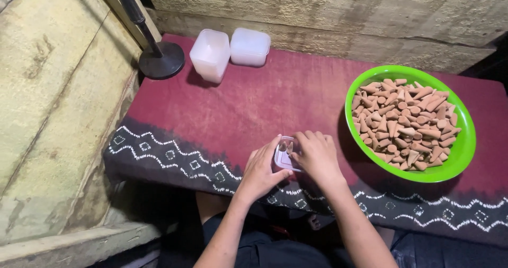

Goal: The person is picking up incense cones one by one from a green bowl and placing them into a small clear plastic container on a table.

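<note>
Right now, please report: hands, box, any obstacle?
Left hand and right hand both on small clear box. Cones inside. Green bowl of cones right, apart.

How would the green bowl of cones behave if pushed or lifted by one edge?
The green bowl looks like thin plastic, so it may flex. Heaped with cones, it is probably heavy for its size. On the cloth it would likely drag, and tilting could spill loose cones.

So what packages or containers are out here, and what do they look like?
Small clear plastic box: front table edge, between the left hand and right hand, some cones inside.
Translucent white square tubs: far end, stacked.
Matching lids: just right of them.
No labels, signs or screens visible.
</note>
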